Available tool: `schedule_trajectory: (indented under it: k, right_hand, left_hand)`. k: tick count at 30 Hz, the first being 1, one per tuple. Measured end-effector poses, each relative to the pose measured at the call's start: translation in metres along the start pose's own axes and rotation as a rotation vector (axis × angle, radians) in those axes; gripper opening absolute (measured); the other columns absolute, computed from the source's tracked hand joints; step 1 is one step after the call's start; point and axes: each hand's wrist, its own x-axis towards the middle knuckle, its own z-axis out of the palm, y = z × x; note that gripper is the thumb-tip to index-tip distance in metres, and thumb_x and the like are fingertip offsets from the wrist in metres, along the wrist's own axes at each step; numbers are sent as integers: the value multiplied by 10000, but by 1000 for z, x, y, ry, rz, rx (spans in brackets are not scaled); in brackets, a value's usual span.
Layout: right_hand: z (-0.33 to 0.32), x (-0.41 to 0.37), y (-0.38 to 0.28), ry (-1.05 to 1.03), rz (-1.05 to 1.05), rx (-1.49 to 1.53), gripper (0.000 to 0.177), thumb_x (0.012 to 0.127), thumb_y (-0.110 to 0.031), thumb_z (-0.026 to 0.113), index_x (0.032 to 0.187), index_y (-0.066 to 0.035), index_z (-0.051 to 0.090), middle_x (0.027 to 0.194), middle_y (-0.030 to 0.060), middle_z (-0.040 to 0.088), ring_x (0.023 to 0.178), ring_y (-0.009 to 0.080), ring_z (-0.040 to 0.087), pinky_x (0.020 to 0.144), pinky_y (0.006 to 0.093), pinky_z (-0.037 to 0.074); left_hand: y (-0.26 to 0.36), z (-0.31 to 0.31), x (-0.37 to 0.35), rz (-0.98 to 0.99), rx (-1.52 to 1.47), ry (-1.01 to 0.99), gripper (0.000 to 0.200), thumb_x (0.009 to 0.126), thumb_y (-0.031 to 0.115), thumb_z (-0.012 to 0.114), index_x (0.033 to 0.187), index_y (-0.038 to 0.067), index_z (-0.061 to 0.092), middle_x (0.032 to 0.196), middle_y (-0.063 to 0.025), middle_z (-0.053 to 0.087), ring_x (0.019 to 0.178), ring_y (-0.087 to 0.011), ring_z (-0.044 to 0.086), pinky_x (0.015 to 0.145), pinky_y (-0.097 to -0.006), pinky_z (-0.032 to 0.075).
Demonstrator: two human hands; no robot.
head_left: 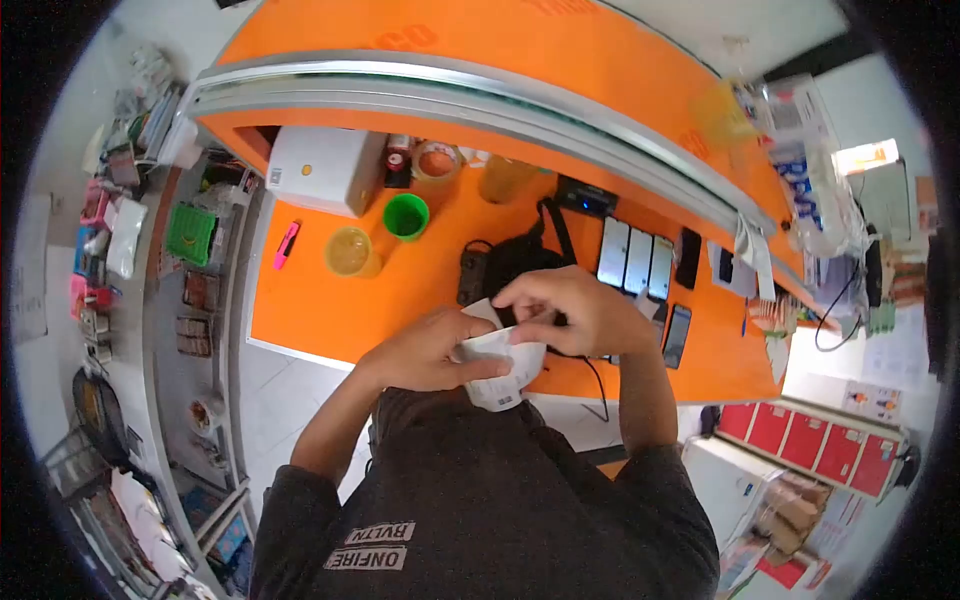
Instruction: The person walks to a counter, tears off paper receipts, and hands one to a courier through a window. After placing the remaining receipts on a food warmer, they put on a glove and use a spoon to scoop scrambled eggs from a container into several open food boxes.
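Note:
Close to my chest, over the front edge of the orange counter (300,315), both hands hold a curled white printed paper (497,390). My left hand (428,350) grips its left side, with the thumb on top and a finger across its face. Pinched at the upper edge, the paper's right side is in my right hand (570,310). Small print and a dark square code show low on the paper. Just beyond my hands lies a black bag or pouch with a strap (525,255), partly hidden by my right hand.
Left on the counter stand a green cup (406,216), a drink cup (350,252), a pink highlighter (287,245) and a white box-shaped device (325,170). Several phones (637,258) lie to the right, another phone (678,335) nearer me. An orange shelf (480,75) overhangs the back.

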Motion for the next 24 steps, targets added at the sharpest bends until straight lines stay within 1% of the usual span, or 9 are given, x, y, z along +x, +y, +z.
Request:
schedule_trajectory:
  k: [1,3,7,9,11,14,16,20,24]
  right_hand:
    - [1,-18,15,60,-80,-42,268,818,-137,760,1041,-24,663,745,38,600,709,126,608,625,284,520]
    - [-6,-58,32,34,17,-57,272,814,-170,749,1017,-15,656,852,137,665,812,258,680,715,339,544]
    - [7,-115,66,98,-22,-165,250,821,-180,746,988,-14,662,890,139,679,822,249,681,742,342,539]
    - [24,-112,58,236,-67,156,243,830,-201,743,980,-24,671,893,128,691,804,239,679,743,350,531]
    - [24,-127,61,215,24,199,226,841,-214,735,955,-27,680,867,111,698,777,221,674,713,333,524]
    - [22,-148,75,279,107,149,190,867,-179,709,914,3,685,840,116,697,768,195,675,676,318,511]
    - [24,-148,71,321,56,151,184,870,-173,704,920,4,688,839,118,699,765,198,676,676,319,512]
    - [40,-146,83,476,-52,191,101,866,-112,722,894,-15,715,810,76,696,694,144,630,610,287,479]
    - [51,-148,86,492,-42,295,80,868,-90,720,888,-13,716,806,87,698,702,155,639,623,292,493]
  left_hand:
    - [-2,6,3,-6,4,-26,243,866,252,729,925,20,685,730,-153,673,676,-274,685,636,-365,499]
    - [-7,13,8,-87,94,-193,292,890,276,693,947,-10,673,789,-194,667,739,-315,683,630,-399,512]
    - [5,43,32,-29,215,-216,282,900,280,671,918,-1,672,762,-204,663,718,-346,672,634,-420,506]
    - [17,60,47,-76,265,-260,267,910,270,656,926,4,671,768,-205,663,734,-358,669,649,-428,506]
    - [22,72,57,-124,328,-288,253,919,260,640,934,9,670,773,-205,662,750,-371,665,663,-436,505]
    - [25,83,62,-65,453,-198,234,944,241,599,929,13,648,769,-204,643,756,-379,652,670,-451,497]
    - [21,97,64,13,403,-97,270,967,255,547,856,12,581,713,-191,573,723,-403,599,653,-468,452]
    - [28,112,68,11,400,-18,237,967,209,535,851,9,582,730,-202,565,721,-396,597,642,-466,451]
    - [29,118,64,-4,421,31,207,965,157,527,834,6,578,719,-197,545,690,-380,582,618,-439,441]
